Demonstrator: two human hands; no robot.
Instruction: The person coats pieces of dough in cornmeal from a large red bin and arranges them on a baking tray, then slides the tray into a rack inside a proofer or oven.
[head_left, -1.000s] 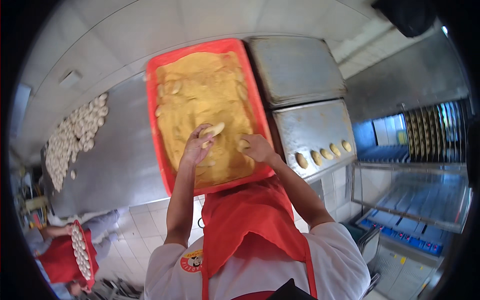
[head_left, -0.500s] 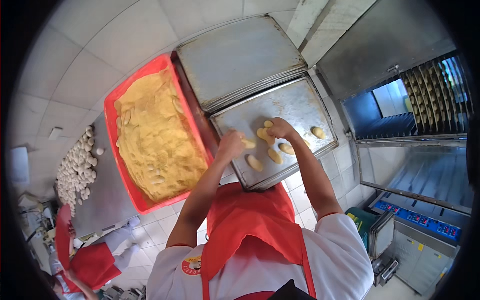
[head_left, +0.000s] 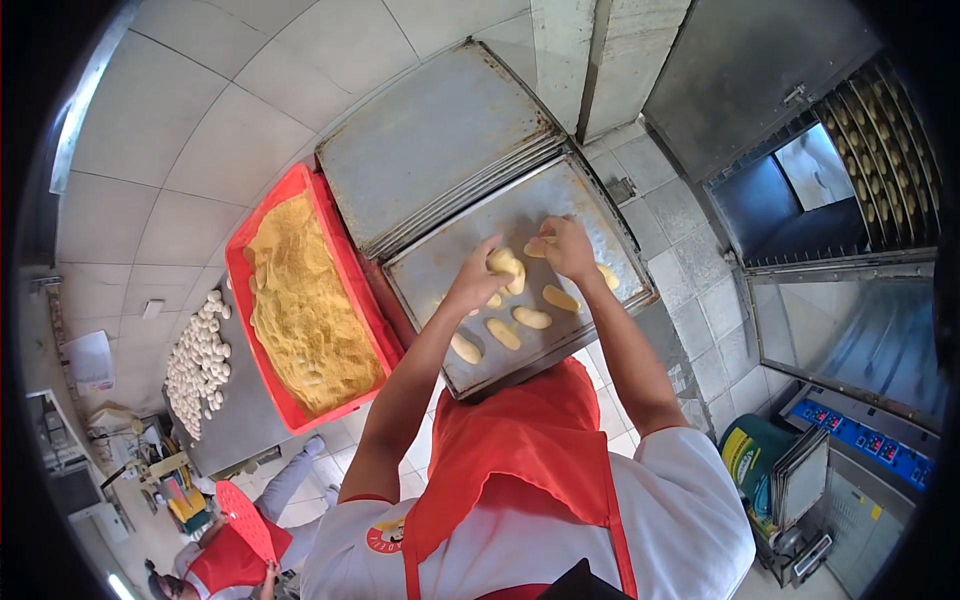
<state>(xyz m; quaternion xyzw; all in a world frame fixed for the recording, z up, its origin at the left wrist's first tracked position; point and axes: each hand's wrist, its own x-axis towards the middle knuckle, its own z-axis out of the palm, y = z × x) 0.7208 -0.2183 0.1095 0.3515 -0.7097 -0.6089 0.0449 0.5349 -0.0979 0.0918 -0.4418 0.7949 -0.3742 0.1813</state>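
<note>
Both my hands are over a metal baking tray (head_left: 430, 270) in front of me. My left hand (head_left: 474, 282) has its fingers closed around a small bunch of oval, yellow-dusted dough pieces (head_left: 508, 266). To its right, my right hand (head_left: 569, 249) pinches a single dough piece (head_left: 538, 247) just above the tray, partly covered by the fingers. Several more dough pieces lie apart along the near side, among them one (head_left: 532, 317) in the middle, one (head_left: 465, 348) at the left and one (head_left: 608, 276) beyond my right hand.
Stacked metal trays (head_left: 440, 130) adjoin the far side. At left stands a red bin (head_left: 365, 312) of yellow meal (head_left: 305, 300), beside a steel table with white dough balls (head_left: 200, 365). A co-worker (head_left: 235, 560) holds a red perforated board (head_left: 245, 520). An oven with loaded racks (head_left: 880, 150) is right.
The view has shifted. My left hand has gathered several dough pieces, and more pieces now lie spaced along the tray's near side. My right hand holds one piece slightly above the tray.
</note>
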